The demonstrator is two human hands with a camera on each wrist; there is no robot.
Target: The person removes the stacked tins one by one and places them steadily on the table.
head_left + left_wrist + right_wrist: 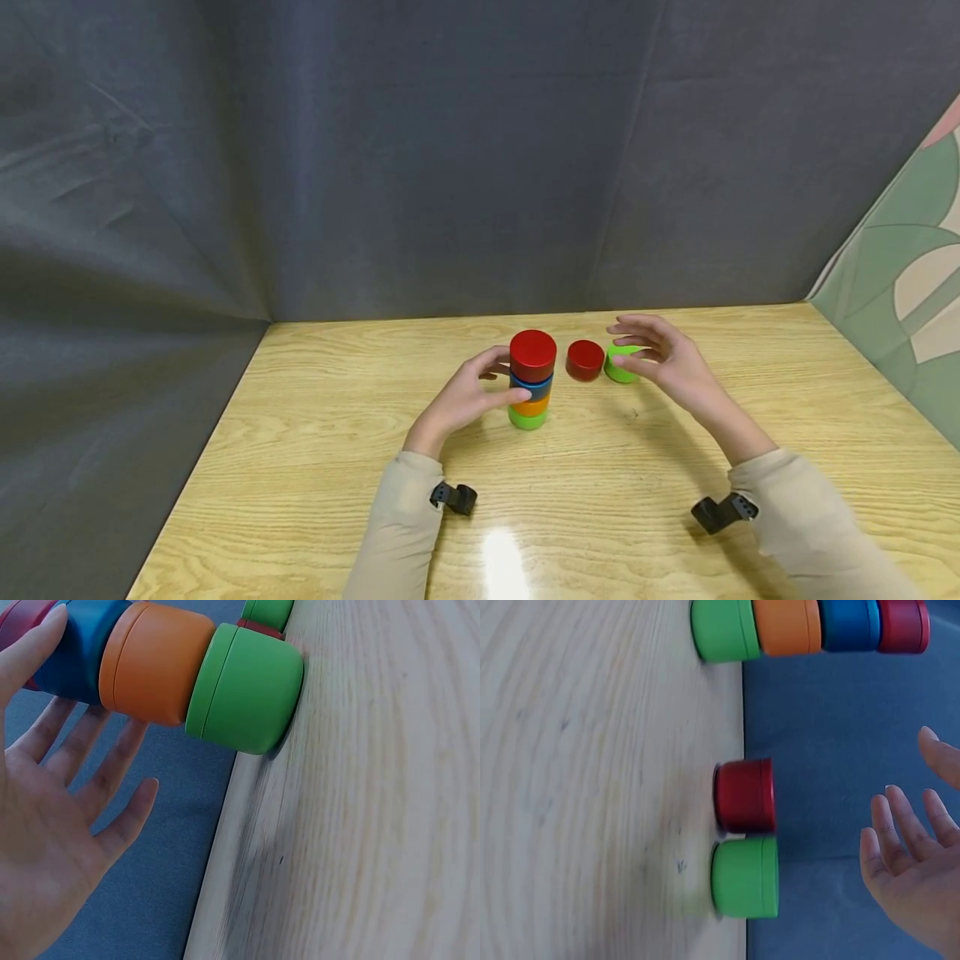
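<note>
Standing near the middle of the bench (pixel 315 467): one stack (pixel 532 380) of four round blocks, upright, from the bottom a green block (pixel 527 419), an orange block (pixel 532 406), a blue block (pixel 534 386) and a red block (pixel 533 354) on top. Left hand (pixel 465 398): on the left side of the stack, fingers fairly straight and spread, thumb tip at the blue and orange level and fingertips behind the stack near its upper part; the wrist view shows the palm open beside the stack, and firm contact beyond the thumb cannot be told. To the right of the stack, on the bench and apart from it: a loose red block (pixel 585 360), and touching or just beside it a loose green block (pixel 622 364). Right hand (pixel 663 357): above and just right of the loose green block, fingers extended and loosely spread, holding nothing; the wrist view shows a gap between the palm and both loose blocks. Progress, as judged: four blocks stacked, two left on the bench, the loose green one nearest the right hand. Backdrop: grey cloth (pixel 375 150) behind the bench.
</note>
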